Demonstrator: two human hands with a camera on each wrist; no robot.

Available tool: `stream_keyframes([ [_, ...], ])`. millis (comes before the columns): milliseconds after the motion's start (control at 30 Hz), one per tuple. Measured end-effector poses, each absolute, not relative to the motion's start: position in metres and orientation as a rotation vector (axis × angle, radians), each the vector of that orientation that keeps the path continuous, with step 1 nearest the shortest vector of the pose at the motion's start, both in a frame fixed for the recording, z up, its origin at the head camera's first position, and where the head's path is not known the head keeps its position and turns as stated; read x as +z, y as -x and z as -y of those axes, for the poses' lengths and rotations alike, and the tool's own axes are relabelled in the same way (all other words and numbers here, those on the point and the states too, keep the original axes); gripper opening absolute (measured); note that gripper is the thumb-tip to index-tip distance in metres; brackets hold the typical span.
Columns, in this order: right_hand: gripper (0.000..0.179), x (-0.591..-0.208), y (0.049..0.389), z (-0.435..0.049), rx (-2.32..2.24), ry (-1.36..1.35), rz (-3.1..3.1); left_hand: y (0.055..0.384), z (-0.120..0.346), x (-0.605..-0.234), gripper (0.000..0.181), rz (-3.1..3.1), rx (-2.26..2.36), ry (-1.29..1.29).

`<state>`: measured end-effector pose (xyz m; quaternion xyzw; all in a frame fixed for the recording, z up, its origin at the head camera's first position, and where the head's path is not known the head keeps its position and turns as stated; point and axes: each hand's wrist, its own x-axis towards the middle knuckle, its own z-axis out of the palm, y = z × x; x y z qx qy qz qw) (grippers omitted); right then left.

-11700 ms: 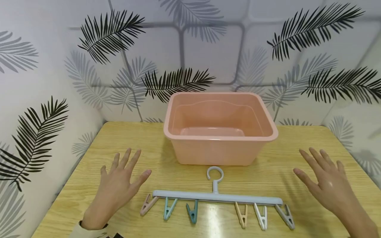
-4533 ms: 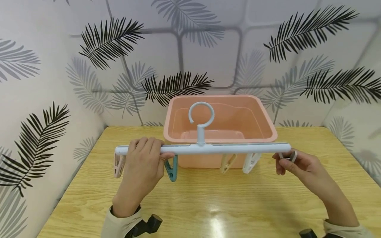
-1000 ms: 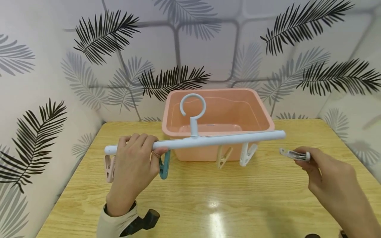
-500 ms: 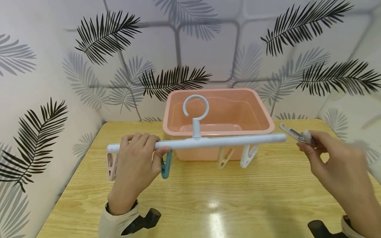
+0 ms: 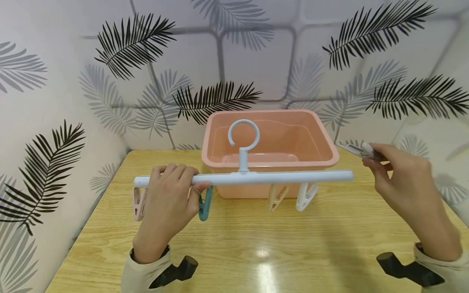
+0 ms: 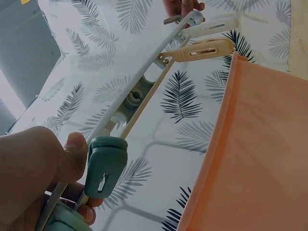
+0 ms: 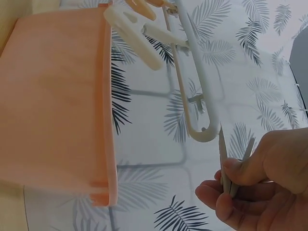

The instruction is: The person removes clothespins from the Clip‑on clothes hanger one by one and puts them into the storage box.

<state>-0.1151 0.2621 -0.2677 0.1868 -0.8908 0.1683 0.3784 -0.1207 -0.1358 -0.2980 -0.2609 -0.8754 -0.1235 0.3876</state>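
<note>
Our left hand (image 5: pixel 170 199) grips the hanger (image 5: pixel 253 177) near its left end, so the long free side could dip or twist if that grasp slackens. Our right hand (image 5: pixel 406 175) pinches the grey clip (image 5: pixel 355 150), just beside the hanger's right end and apart from it; a clumsy squeeze could let it spring loose and drop onto the table (image 5: pixel 227 252). A jolt could swing the hanging clips against the tub (image 5: pixel 249 191); whether any touches it, we cannot tell.

The hanger is raised above the table, in front of the tub: pale blue, slim, nearly level, its open round hook (image 5: pixel 257 134) upright. We see a pink clip (image 5: pixel 137 203) and a teal clip (image 5: pixel 206 204) by our left hand, a yellow clip (image 5: pixel 275 197) and a white clip (image 5: pixel 306 196) farther right. Behind stands the tub, peach and broad-rimmed.
</note>
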Motion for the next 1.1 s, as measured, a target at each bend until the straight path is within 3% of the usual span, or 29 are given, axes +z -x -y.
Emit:
stream_keyframes([
  [333,0.029,-0.273,0.14,-0.262,0.411,-0.559,2.328,0.122,0.135,-0.301,0.058,2.227,-0.3,0.68],
  [533,0.028,-0.274,0.152,-0.261,0.414,-0.583,2.348,0.124,0.136,-0.3,0.044,2.229,-0.295,0.684],
  [767,0.031,-0.274,0.167,-0.26,0.428,-0.628,2.34,0.123,0.137,-0.3,0.057,2.245,-0.283,0.674],
  [1100,0.028,-0.279,0.184,-0.264,0.459,-0.667,2.34,0.127,0.134,-0.303,0.053,2.227,-0.308,0.706],
])
